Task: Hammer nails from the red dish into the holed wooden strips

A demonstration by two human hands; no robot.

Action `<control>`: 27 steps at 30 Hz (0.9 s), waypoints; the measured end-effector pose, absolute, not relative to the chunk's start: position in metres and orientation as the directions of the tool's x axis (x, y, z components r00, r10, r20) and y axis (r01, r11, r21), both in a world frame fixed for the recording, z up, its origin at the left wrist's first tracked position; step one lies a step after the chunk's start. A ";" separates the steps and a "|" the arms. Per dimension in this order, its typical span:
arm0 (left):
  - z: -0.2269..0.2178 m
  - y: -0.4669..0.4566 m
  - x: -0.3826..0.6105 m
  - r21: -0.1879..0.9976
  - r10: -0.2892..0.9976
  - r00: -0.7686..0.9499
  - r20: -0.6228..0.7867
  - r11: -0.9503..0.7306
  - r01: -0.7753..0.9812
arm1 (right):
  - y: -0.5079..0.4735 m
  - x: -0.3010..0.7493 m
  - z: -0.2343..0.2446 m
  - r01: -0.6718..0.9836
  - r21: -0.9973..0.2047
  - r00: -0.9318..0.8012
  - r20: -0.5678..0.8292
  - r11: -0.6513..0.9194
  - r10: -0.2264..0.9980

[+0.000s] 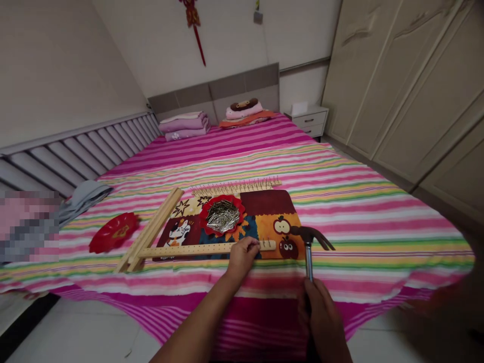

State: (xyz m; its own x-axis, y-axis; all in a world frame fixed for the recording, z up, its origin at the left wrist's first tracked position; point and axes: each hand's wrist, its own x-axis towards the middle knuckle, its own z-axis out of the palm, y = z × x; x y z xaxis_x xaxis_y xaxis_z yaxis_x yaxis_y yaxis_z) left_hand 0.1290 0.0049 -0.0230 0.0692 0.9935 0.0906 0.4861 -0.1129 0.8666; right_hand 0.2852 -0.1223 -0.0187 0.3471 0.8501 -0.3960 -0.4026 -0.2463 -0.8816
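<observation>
My right hand (321,307) is wrapped around the handle of a claw hammer (309,254), whose head is raised beside the right end of a wooden strip. My left hand (242,257) rests at the wooden strip (189,249), thumb and forefinger pinched on what appears to be a nail, mostly hidden by the fingers. A couple of nails (266,243) stand upright in the strip just right of those fingers. Rows of small holes run along its left part. Behind the strip, a red scalloped dish (204,222) holds a heap of loose nails (223,216).
Under the strip lies a patterned mat (268,204). Beyond it is another strip (234,189) bristling with nails. More bare wooden strips (157,222) and a red plate (113,233) lie left on the striped bedcover (359,201). A grey cloth (88,194) is by the bed rail.
</observation>
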 end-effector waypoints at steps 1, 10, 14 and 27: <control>-0.024 0.004 0.129 0.868 0.994 0.067 0.090 -0.111 0.484 | -0.122 0.287 -0.022 -0.414 -0.874 0.363 -0.416 -0.255 0.834; 0.017 0.036 0.092 0.598 0.964 -0.084 0.253 -0.087 0.797 | -0.119 0.294 -0.058 -0.541 -0.793 0.344 -0.512 -0.280 0.787; 0.027 0.067 0.078 0.349 0.984 -0.123 0.130 0.071 0.934 | -0.117 0.294 -0.057 -0.517 -0.805 0.339 -0.504 -0.290 0.795; 0.028 0.075 0.068 0.528 0.985 -0.153 0.079 0.089 0.844 | -0.118 0.294 -0.058 -0.523 -0.797 0.318 -0.512 -0.303 0.798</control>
State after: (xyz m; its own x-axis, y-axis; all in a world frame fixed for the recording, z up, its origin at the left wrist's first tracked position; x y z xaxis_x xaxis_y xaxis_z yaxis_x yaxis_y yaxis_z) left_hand 0.0675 0.0746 0.0280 -0.1533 0.9850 0.0793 0.8444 0.0889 0.5283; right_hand 0.2939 -0.1183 -0.0585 0.3185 0.7978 -0.5120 -0.5229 -0.3027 -0.7969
